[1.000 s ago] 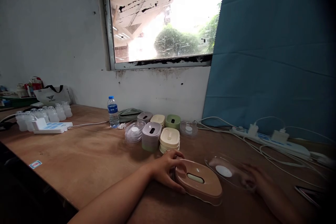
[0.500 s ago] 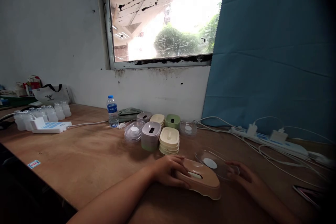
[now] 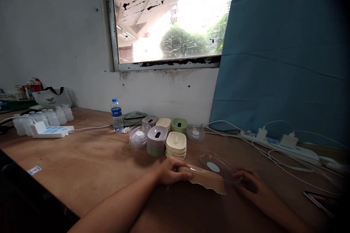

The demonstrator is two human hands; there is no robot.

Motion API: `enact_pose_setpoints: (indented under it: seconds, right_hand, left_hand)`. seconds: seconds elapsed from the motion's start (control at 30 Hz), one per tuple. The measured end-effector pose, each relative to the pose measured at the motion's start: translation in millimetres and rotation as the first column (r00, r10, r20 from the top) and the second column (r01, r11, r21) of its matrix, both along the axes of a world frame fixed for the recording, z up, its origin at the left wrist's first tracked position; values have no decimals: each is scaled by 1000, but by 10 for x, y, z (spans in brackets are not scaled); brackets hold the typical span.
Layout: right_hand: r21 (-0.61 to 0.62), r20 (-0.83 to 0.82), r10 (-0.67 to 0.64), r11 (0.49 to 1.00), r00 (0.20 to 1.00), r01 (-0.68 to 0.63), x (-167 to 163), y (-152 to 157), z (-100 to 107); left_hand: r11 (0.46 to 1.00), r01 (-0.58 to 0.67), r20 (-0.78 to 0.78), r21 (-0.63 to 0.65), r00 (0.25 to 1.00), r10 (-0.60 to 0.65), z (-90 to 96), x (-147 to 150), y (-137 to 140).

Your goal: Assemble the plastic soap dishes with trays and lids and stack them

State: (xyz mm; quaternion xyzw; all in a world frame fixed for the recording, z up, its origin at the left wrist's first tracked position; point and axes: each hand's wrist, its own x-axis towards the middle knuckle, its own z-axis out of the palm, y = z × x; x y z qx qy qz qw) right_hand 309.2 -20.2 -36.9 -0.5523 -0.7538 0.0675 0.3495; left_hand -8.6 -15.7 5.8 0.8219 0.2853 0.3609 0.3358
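My left hand (image 3: 171,171) grips the left end of a tan plastic cover (image 3: 205,179), thumb along its near side. The cover is tilted, so its wavy lower edge and side wall face me and its slot is out of sight. To the right, my right hand (image 3: 253,185) holds the near right end of a clear plastic tray (image 3: 225,168) between thumb and fingers. An oval white label (image 3: 213,167) shows on this tray. The tray lies just behind and right of the cover; whether they touch, I cannot tell.
Stacked cream lids (image 3: 176,142), lilac containers (image 3: 157,140), a green one (image 3: 179,125) and round clear trays (image 3: 139,134) stand behind my hands. A water bottle (image 3: 117,116) is farther left. White cables and a power strip (image 3: 290,148) lie right, near a phone (image 3: 319,201).
My left hand has tilted the tan cover, turning its slotted top away from me, and shifted slightly left. The clear tray has moved a little to the left with my right hand.
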Motion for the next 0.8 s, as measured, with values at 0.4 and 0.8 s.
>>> enact_pose_setpoints:
  seconds: [0.4,0.8]
  right_hand:
    - [434,104,133,885,986,-166,-705,-573,307]
    - [542,316,204,763,927,-353,-650,-534,380]
  left_hand:
    - [994,-75,9,73,997,75,85,107,-147]
    - [957,-236,-82,167,964,252,176,200,-267]
